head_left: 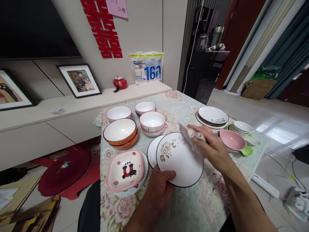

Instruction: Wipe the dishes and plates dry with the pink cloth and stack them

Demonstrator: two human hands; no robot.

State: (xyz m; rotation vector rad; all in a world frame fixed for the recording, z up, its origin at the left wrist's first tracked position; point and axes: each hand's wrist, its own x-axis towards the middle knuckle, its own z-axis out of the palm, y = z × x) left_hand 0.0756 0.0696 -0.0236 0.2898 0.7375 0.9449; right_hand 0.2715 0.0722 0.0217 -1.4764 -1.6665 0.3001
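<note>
My left hand (162, 183) grips the near left edge of a white plate (180, 164) with a dark rim and a brown flower print, its thumb lying on top. The plate is held up over the table. In my right hand (210, 143) is a bunched pale pink cloth (193, 137), pressed on the plate's upper right edge. A second white plate (152, 150) lies partly hidden behind the held one. Left of my left hand, a pink-rimmed square dish (119, 170) with a cat picture rests on other plates.
Orange bowls (120, 133) and white red-rimmed bowls (152, 122) stand at the back left of the flowered tablecloth (124, 206). Toward the right edge are stacked plates (212, 114), pink dishes (231, 140) and small white bowls (242, 126). A low cabinet (79, 106) runs behind.
</note>
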